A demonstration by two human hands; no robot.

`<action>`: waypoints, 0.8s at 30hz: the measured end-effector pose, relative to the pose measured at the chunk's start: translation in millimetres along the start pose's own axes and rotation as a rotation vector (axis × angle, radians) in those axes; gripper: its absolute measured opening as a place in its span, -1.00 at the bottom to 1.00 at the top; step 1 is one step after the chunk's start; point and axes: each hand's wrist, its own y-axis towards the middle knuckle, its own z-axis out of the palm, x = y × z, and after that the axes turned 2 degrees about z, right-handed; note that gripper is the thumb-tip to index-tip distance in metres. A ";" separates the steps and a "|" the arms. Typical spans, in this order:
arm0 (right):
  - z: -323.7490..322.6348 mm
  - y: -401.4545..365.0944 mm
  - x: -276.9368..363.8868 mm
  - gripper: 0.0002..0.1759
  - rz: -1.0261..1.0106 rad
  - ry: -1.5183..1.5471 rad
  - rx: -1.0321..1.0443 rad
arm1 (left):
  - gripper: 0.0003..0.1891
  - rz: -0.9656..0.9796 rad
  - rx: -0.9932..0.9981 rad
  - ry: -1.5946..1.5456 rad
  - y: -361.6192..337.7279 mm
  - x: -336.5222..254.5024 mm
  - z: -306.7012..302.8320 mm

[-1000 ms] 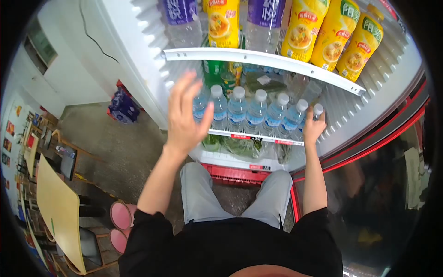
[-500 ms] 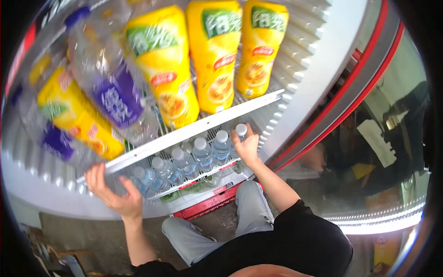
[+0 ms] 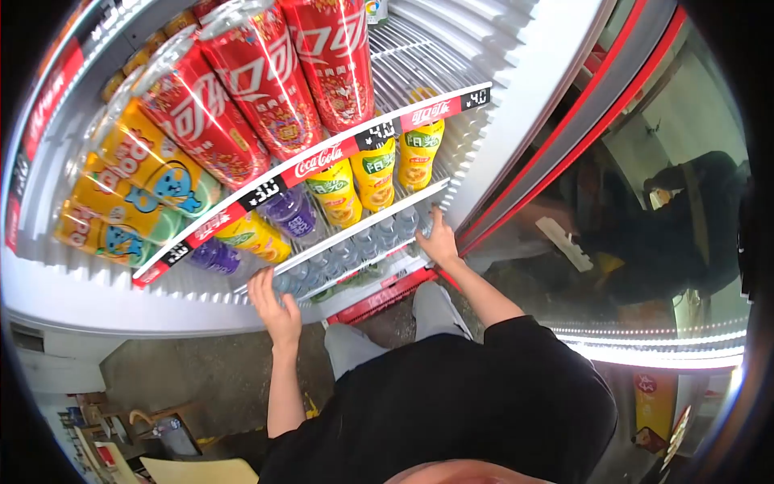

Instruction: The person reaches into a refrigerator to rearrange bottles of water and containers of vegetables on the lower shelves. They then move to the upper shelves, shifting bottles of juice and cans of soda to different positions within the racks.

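Observation:
My left hand (image 3: 276, 310) is at the left end of a white shelf edge (image 3: 343, 234) inside a drinks fridge, fingers stretched up against it and thumb apart. Near the other end, my right hand (image 3: 439, 242) has its thumb and index finger apart, beside the rightmost water bottle (image 3: 409, 219). Several clear water bottles (image 3: 364, 244) stand in a row below that edge. Yellow juice bottles (image 3: 376, 179) and a purple-labelled bottle (image 3: 290, 214) stand on the shelf above them.
Higher up, a shelf with a red price strip (image 3: 318, 161) carries red cola bottles (image 3: 332, 60) and yellow-orange drink packs (image 3: 137, 194). The fridge's glass door (image 3: 613, 242) stands open at the right. A pale yellow chair (image 3: 197, 470) is behind at lower left.
My view has risen and drawn back, bringing the cola shelf into sight. My right hand has moved off the rightmost water bottle's cap; my left hand stays at the shelf's left end.

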 end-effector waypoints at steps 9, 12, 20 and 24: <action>-58.4 -124.1 30.1 -0.03 0.306 -0.124 0.294 | -0.36 -0.004 0.107 -0.152 7.7 -12.0 -28.5; -64.1 -137.0 37.9 -0.20 0.319 -0.043 0.185 | -0.56 -0.047 0.057 -0.382 9.5 -6.4 -42.5; -56.6 -98.9 115.1 -0.62 0.185 0.097 -0.196 | -0.70 -0.428 0.441 -0.522 -98.3 69.0 -25.0; -69.9 -84.7 172.3 -0.53 0.213 0.227 -0.246 | -0.82 -0.557 0.660 -0.628 -218.6 143.3 -10.6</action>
